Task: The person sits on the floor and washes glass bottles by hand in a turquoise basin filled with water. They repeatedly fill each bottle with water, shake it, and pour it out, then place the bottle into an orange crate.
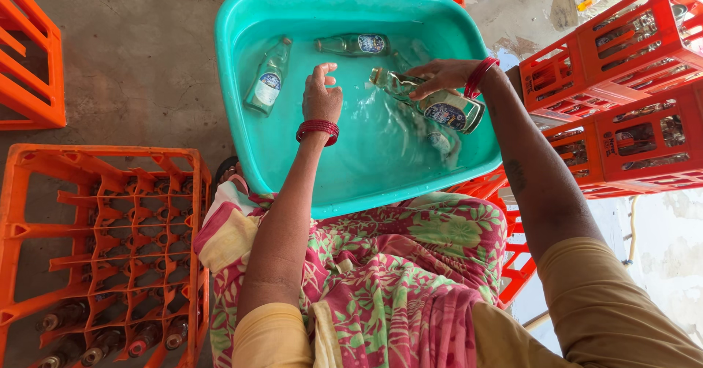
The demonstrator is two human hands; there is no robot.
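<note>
Head view: right hand fingers clasp a tilted glass bottle over the teal tub; left hand hovers beside it, fingers loose

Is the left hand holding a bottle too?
No. The left hand hangs open and empty over the water in the teal tub; only the right hand grips a glass bottle.

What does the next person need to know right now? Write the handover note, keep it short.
Right hand: grips a clear labelled bottle by its neck, tilted over the water in the teal tub.
Left hand: empty, open, above the water.
Two more bottles float in the tub: one at left, one at the back.
Orange crate at left: a few bottles in its near slots, most slots empty.
Red crates at right hold bottles.
</note>
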